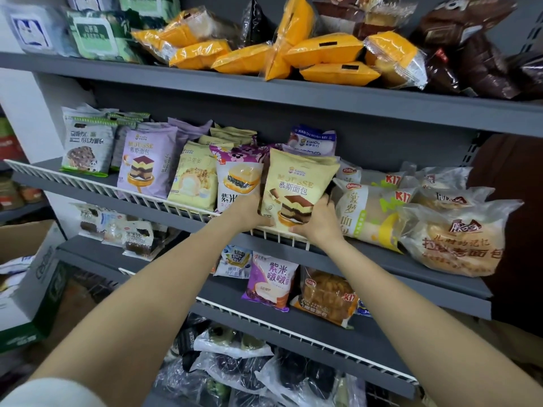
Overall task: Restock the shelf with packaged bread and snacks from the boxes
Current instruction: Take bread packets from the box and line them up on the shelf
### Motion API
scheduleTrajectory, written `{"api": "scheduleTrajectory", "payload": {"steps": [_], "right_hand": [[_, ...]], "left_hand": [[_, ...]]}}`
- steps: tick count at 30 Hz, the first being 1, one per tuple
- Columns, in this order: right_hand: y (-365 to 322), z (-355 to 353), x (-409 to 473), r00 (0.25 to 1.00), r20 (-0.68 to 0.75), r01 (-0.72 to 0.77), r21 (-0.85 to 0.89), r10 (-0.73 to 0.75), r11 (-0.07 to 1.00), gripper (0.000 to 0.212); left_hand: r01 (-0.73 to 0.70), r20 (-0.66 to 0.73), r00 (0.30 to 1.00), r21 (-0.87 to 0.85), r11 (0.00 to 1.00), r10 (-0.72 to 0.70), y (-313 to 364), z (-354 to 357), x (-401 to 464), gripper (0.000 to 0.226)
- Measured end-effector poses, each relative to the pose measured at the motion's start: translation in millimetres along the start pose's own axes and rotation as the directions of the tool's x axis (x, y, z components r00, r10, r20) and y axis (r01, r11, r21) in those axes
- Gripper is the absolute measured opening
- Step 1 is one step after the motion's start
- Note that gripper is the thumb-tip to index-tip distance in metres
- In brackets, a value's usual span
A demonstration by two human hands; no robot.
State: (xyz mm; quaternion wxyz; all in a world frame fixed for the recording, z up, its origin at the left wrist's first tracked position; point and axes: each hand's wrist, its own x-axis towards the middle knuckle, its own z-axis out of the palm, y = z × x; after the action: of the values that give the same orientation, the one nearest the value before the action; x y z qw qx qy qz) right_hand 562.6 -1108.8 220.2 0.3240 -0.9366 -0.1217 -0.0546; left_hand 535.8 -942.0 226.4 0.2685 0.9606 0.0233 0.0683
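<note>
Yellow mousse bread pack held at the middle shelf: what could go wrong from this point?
1. The yellow mousse pack is gripped low by the left hand and right hand; its bottom sits at the white wire rail and may catch there.
2. The slot is tight: pushing in could topple the purple rice bread pack or squash the pineapple bread bag.
</note>
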Motion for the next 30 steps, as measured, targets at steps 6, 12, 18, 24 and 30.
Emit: {"api": "scheduleTrajectory", "payload": {"steps": [6, 12, 18, 24, 30], "right_hand": [[-12, -9, -18, 1.000, 0.009, -0.006, 0.052, 0.006, 0.999, 0.082], [-28, -12, -48, 0.873, -0.330, 0.365, -0.048, -0.359, 0.930, 0.065], [-92, 13, -56, 0.861, -0.040, 0.509, 0.123, -0.508, 0.852, 0.033], [-197, 100, -65, 0.768, 0.107, 0.606, 0.203, -0.632, 0.770, 0.022], [-329, 237, -73, 0.701, 0.280, 0.607, 0.249, -0.656, 0.755, 0.021]], "left_hand": [[0.084, -0.005, 0.996, 0.065, 0.994, -0.084, 17, -3, -6, 0.067], [0.124, -0.227, 0.964, -0.089, 0.988, -0.141, 19, -15, -35, 0.019], [0.133, -0.442, 0.885, -0.055, 0.990, -0.143, -16, -51, -80, 0.016], [0.299, -0.580, 0.792, 0.100, 0.949, -0.188, -123, -111, -134, 0.020], [0.435, -0.587, 0.736, 0.028, 0.900, -0.337, -287, -182, -183, 0.020]]}}
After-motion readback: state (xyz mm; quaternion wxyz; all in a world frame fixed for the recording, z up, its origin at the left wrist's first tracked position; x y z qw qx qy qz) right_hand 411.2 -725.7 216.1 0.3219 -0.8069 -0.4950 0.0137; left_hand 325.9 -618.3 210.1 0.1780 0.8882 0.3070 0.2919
